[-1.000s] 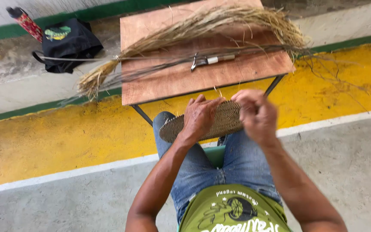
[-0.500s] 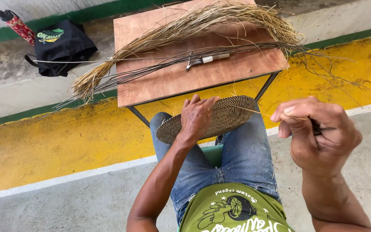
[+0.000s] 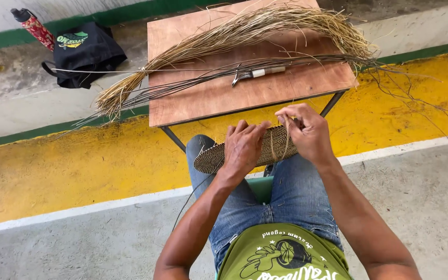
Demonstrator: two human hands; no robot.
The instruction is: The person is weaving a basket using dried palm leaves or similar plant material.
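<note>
Seated person viewed from above, working on a lap. Ground: grey concrete floor (image 3: 79, 249) crossed by a broad yellow painted band (image 3: 68, 171) with white and green edge lines.

Small square table with a brown plywood top and dark metal legs (image 3: 234, 96), standing just in front of the person's knees. Across its top lies a long bundle of pale dry straw-like fibres (image 3: 224, 39), its bound end overhanging the table's left edge; beside it runs a sheaf of thin dark stems (image 3: 193, 80), overhanging both ends. A knife with a pale handle (image 3: 257, 73) rests on the stems near the table's middle.

Black fabric bag with a green and yellow print (image 3: 84, 52), on the pale kerb to the left of the table; a red patterned bottle with a dark cap (image 3: 33, 27) lies just beside it.

Flat oval woven mat of brown and tan coiled fibre (image 3: 211, 157), resting on the blue-jeaned thighs, between the table edge and the green shirt.

Left hand (image 3: 245, 148): laid flat on the mat's middle, fingers extended and close together, pressing it down.

Right hand (image 3: 309, 132): at the mat's right end, fingers curled and pinched together on a thin pale fibre strand (image 3: 286, 148) that runs over the mat's edge.
</note>
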